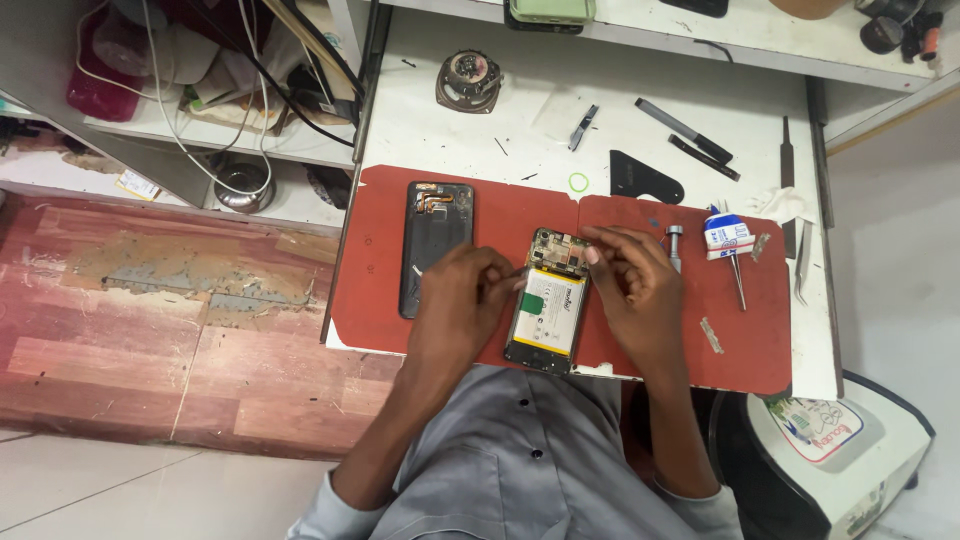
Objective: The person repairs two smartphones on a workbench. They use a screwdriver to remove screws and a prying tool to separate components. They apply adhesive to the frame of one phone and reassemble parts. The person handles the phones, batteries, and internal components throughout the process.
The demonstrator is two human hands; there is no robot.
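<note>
Opened phone [545,305], battery exposed, lies on a red mat [740,340] on the white surface. Left hand [465,290] pinches a thin tool beside it; right hand [630,275] pinches something at its top edge. A slip could likely puncture the battery.

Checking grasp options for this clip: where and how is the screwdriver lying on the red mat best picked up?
Pinch the screwdriver by its thin metal shaft, coming from above. It lies flat on the red mat with its upper end under a small tube, so the bare lower shaft is the free part, right of the right hand.
</note>
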